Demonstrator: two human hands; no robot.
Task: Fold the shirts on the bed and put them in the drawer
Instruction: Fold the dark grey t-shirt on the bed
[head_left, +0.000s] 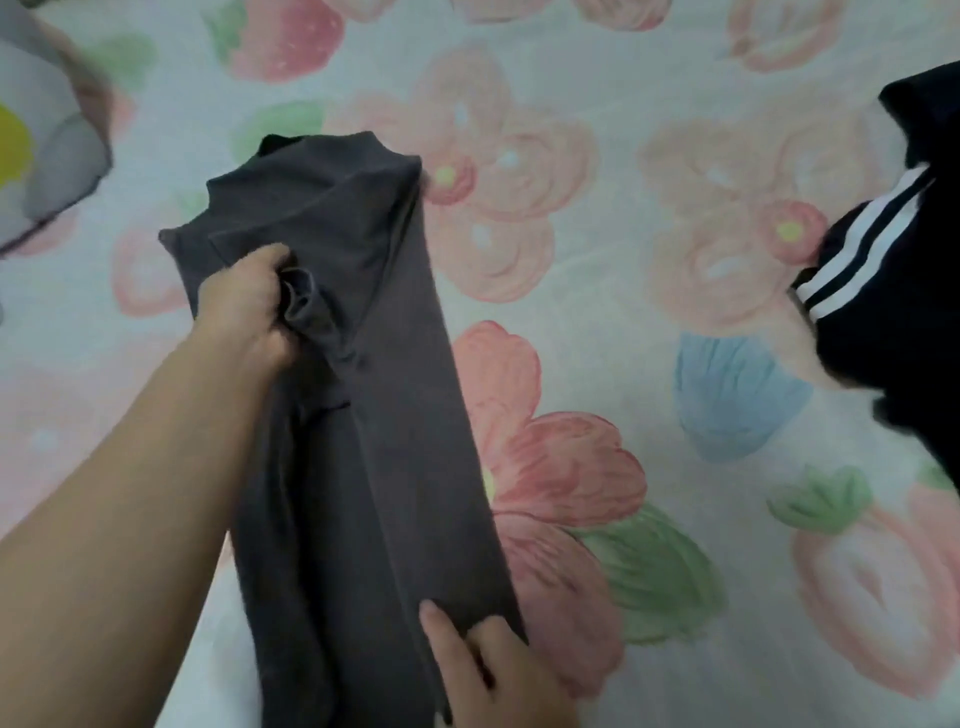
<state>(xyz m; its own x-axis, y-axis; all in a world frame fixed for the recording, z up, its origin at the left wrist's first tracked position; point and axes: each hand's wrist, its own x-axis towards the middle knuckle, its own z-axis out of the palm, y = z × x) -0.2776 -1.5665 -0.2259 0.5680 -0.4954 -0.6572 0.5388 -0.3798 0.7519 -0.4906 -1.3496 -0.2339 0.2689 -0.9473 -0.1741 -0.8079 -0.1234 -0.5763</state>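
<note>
Bedsheet (623, 338) — left hand (249, 306) (curled) on shirt (374, 415)

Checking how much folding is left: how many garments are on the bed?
3. A dark grey shirt in the middle; a black white-striped garment at the right edge; a blurred pale grey item, perhaps clothing, top left. Others may lie out of view.

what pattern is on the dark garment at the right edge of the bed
White stripes on black fabric, on the dark garment; seen in the head view.
</note>
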